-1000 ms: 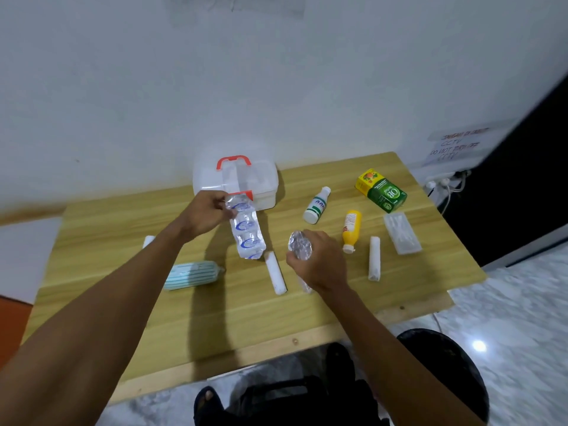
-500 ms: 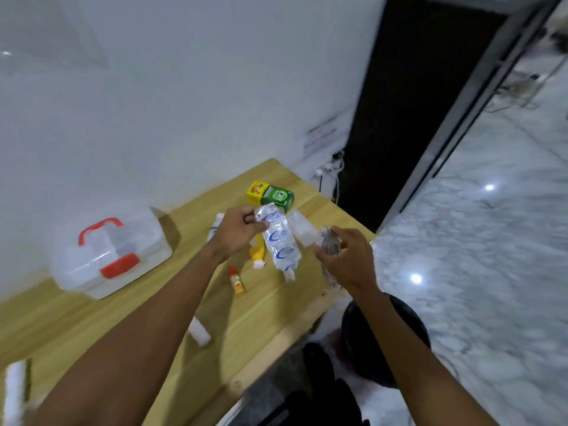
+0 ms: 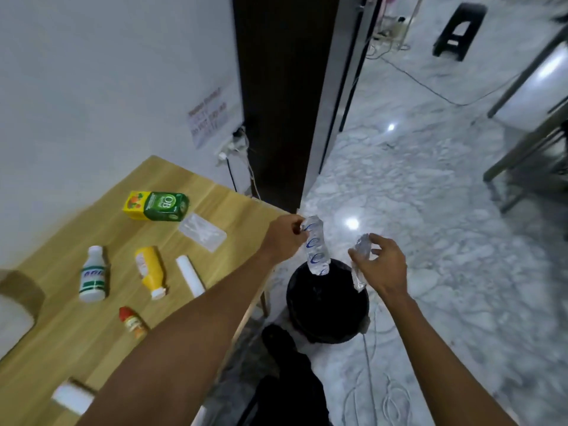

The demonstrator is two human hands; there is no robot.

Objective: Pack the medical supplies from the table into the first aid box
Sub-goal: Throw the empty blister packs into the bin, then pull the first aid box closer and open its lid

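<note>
My left hand (image 3: 284, 238) pinches the top of a clear plastic wrapper with blue print (image 3: 316, 249), which hangs over a black bin (image 3: 327, 305) beside the table. My right hand (image 3: 382, 265) holds a second crumpled clear wrapper (image 3: 359, 262) above the bin's right rim. On the wooden table (image 3: 92, 339) lie a green and yellow box (image 3: 159, 206), a clear packet (image 3: 203, 231), a white bottle (image 3: 92, 275), a yellow bottle (image 3: 150, 270), a white roll (image 3: 190, 279), a small red-capped bottle (image 3: 132, 321) and another white roll (image 3: 72, 396). The first aid box is only a blurred white corner (image 3: 13, 318) at the left edge.
The table's right edge ends just left of the bin. A dark doorway (image 3: 276, 103) and wall sockets with cables (image 3: 233, 149) stand behind. Marble floor stretches to the right, with cables, a black stool (image 3: 459, 30) and metal furniture legs (image 3: 522, 155). My dark shoe (image 3: 276, 336) is below the bin.
My view has swung right, away from the first aid box. Both hands carried the wrappers from above the table out past its right edge, and they now hang over the black bin.
</note>
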